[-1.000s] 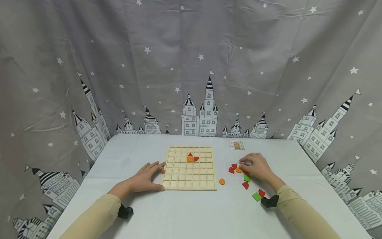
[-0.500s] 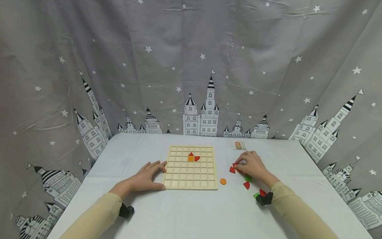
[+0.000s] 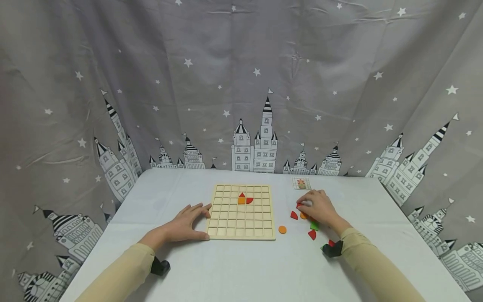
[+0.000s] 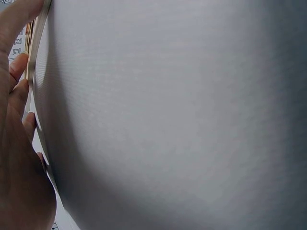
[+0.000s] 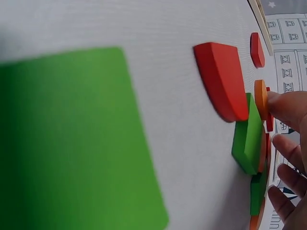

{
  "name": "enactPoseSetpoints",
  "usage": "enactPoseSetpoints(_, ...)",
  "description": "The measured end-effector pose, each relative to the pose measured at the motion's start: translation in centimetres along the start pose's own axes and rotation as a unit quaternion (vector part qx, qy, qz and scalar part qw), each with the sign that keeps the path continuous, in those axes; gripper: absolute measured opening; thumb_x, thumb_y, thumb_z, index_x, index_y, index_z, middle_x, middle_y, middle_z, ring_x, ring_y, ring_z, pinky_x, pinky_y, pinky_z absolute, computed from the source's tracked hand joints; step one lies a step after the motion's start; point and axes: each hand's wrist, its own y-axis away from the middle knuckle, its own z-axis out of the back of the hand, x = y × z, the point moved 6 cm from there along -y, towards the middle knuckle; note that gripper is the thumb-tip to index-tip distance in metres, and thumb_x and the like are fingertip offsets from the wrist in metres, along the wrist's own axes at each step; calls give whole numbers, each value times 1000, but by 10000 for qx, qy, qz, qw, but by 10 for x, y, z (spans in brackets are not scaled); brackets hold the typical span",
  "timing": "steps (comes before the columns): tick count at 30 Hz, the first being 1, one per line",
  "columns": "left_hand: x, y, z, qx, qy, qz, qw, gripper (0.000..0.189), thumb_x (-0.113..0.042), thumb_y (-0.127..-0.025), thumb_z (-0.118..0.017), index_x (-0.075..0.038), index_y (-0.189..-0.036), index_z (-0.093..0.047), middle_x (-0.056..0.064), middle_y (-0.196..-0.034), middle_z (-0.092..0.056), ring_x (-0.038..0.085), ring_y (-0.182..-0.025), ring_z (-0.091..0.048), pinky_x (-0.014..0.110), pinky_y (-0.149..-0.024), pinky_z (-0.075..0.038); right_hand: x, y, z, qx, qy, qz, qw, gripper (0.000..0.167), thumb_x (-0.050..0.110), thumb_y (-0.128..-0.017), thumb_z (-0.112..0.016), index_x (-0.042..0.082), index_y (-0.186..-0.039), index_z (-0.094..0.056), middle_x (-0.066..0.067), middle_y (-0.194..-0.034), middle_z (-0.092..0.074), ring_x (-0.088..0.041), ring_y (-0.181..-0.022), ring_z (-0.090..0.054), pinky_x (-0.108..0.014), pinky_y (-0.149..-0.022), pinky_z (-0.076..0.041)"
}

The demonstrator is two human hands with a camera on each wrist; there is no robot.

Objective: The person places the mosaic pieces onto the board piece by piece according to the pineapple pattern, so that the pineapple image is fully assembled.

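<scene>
A pale wooden grid board (image 3: 241,222) lies flat on the white table. In its squares sit a red triangle (image 3: 242,195), an orange square (image 3: 241,201) and a red quarter-circle (image 3: 249,200). My left hand (image 3: 185,224) rests at the board's left edge, thumb at the near corner and fingers spread along the side. On the right, my right hand (image 3: 318,207) pinches another red quarter-circle piece (image 3: 299,206) by thumb and fingertips, largely covered by the hand. Beneath and beside that hand lie an orange disc (image 3: 303,215) and a green piece (image 3: 314,226).
Loose red quarter-circles (image 3: 294,215) lie about the right hand, one (image 5: 220,79) close in the right wrist view beside a large green square (image 5: 72,143). Another orange disc (image 3: 282,229) is near the board's right corner. Behind is a small picture card (image 3: 301,183).
My right hand has shifted slightly left and taken a red quarter-circle from the loose pieces, moving it a little away from me. The left hand stays at the board.
</scene>
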Motion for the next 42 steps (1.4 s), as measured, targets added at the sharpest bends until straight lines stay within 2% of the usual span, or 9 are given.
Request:
enactPoseSetpoints(10, -2, -3, 3, 11, -10, 31, 10000, 59, -65, -78, -79, -29, -117, -53, 2, -167, -30, 37, -154, -18, 57, -125, -2, 0, -3, 6, -222, 170, 23, 9996, 26, 39, -91, -75, 17, -105, -76, -16, -126, -62, -42, -124, -44, -62, -104, -41)
enactPoseSetpoints(19, -3, 0, 3, -17, -6, -4, 10000, 58, -65, -78, -78, -29, -116, -53, 3, -166, -31, 38, -154, -19, 58, -125, -2, -6, -1, 5, 24, -73, -68, 9999, 20, 25, -90, -71, 19, -108, -74, -12, -130, -61, -42, -130, -40, -65, -110, -35)
enactPoseSetpoints(29, -1, 7, -2, 6, 48, 15, 10000, 60, -65, -76, -80, -29, -116, -53, 5, -165, -33, 39, -153, -20, 59, -125, -3, -13, 4, -5, 156, -290, -182, 9993, 24, 33, -90, -76, 21, -111, -76, -10, -130, -62, -38, -127, -42, -62, -104, -42)
enactPoseSetpoints(36, -2, 7, -4, -56, 91, -86, 9999, 60, -64, -76, -80, -28, -116, -53, 6, -165, -34, 41, -153, -21, 60, -124, -3, -23, 5, -3, 253, -483, -264, 9982, 26, 35, -89, -79, 24, -113, -78, -10, -131, -61, -39, -125, -41, -64, -106, -35)
enactPoseSetpoints(42, -5, 3, 2, -39, 74, -113, 9999, 60, -63, -77, -80, -27, -117, -53, 7, -165, -34, 41, -153, -21, 61, -124, -3, -27, 1, 2, 373, -736, -474, 9955, 27, 38, -88, -79, 26, -113, -78, -13, -136, -57, -39, -128, -38, -65, -108, -32)
